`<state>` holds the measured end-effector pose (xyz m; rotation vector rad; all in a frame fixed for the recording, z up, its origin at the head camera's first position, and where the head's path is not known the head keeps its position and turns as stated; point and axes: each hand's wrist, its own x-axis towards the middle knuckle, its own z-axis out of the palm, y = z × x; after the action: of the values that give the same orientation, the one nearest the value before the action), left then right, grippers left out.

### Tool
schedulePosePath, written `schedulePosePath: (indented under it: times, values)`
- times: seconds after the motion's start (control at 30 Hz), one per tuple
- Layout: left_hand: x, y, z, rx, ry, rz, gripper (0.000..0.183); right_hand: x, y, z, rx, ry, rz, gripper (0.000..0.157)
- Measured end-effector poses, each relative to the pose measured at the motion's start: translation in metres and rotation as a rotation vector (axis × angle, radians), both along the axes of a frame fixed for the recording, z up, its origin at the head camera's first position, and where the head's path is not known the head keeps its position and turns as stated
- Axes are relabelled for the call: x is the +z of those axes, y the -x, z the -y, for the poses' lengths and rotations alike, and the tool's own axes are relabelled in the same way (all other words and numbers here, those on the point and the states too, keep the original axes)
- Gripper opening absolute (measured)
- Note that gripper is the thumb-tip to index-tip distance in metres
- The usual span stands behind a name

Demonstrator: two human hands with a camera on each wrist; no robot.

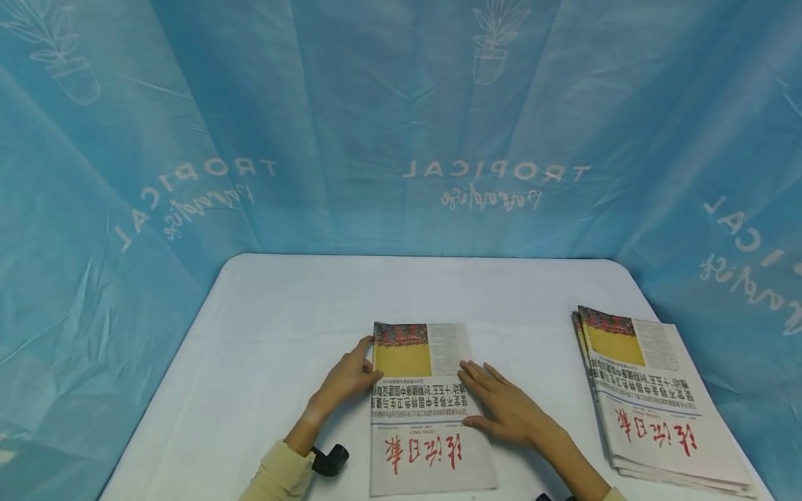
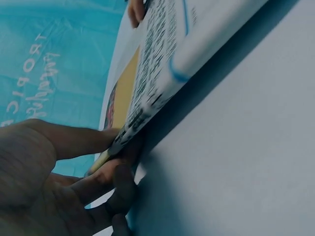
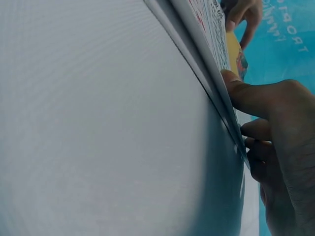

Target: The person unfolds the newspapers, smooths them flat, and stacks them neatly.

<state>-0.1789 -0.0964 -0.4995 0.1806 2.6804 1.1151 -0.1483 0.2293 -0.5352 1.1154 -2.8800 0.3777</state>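
Observation:
A folded newspaper (image 1: 416, 410) lies on the white table in front of me, its red masthead towards me and a yellow picture at the far end. My left hand (image 1: 346, 376) pinches its left folded edge. In the left wrist view the thumb (image 2: 83, 140) is on top and fingers reach beneath the edge. Along the right edge, my right hand (image 1: 510, 412) rests with its fingers fairly straight. The right wrist view shows that thumb (image 3: 251, 96) on the paper's edge and the other fingers against the side, partly hidden.
A stack of similar folded newspapers (image 1: 664, 410) lies at the table's right side, slightly fanned. The white table (image 1: 301, 299) has blue printed curtains (image 1: 401, 125) behind it and on both sides. A black wrist camera (image 1: 331, 460) sits at my left cuff.

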Motion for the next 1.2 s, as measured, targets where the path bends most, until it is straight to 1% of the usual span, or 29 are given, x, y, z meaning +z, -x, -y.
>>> schedulePosePath:
  times: [0.13,0.23,0.37,0.43,0.57,0.63,0.73,0.83,0.97,1.07,1.13,1.2]
  values:
    - [0.003,0.006,0.004,-0.020,0.019,0.041,0.084,-0.002,-0.002,0.002,0.009,0.015,-0.005,0.079]
    - [0.003,0.013,0.006,-0.026,0.066,0.057,0.086,-0.003,-0.003,0.004,0.008,0.016,-0.011,0.078]
    - [-0.003,0.024,0.006,-0.031,0.150,0.018,0.084,-0.006,-0.005,0.006,0.009,0.015,-0.007,0.077]
    - [-0.007,0.031,0.006,-0.021,0.170,-0.013,0.084,-0.007,-0.005,0.007,0.010,0.014,-0.001,0.077]
    - [-0.009,0.047,0.008,-0.021,0.164,-0.087,0.081,-0.007,-0.004,0.007,0.011,0.005,0.013,0.078]
    - [-0.008,0.054,0.008,-0.037,0.151,-0.118,0.076,-0.006,-0.003,0.007,0.009,-0.002,0.019,0.078]
    - [-0.007,0.063,0.009,-0.067,0.127,-0.135,0.064,-0.005,-0.001,0.005,0.010,-0.011,0.023,0.078]
    - [-0.007,0.069,0.008,-0.096,0.114,-0.134,0.051,-0.004,0.000,0.005,0.008,-0.017,0.015,0.079]
    - [-0.010,0.074,0.006,-0.124,0.127,-0.163,0.040,-0.005,0.002,0.003,0.001,-0.017,0.013,0.079]
    - [-0.013,0.076,0.004,-0.117,0.123,-0.200,0.035,-0.005,0.003,0.002,-0.002,-0.017,0.027,0.079]
    - [-0.014,0.076,0.003,-0.094,0.114,-0.232,0.033,-0.004,0.003,0.002,-0.008,-0.023,0.039,0.079]
    - [-0.016,0.076,0.001,-0.065,0.130,-0.285,0.029,-0.003,0.004,0.001,-0.016,-0.025,0.054,0.080]
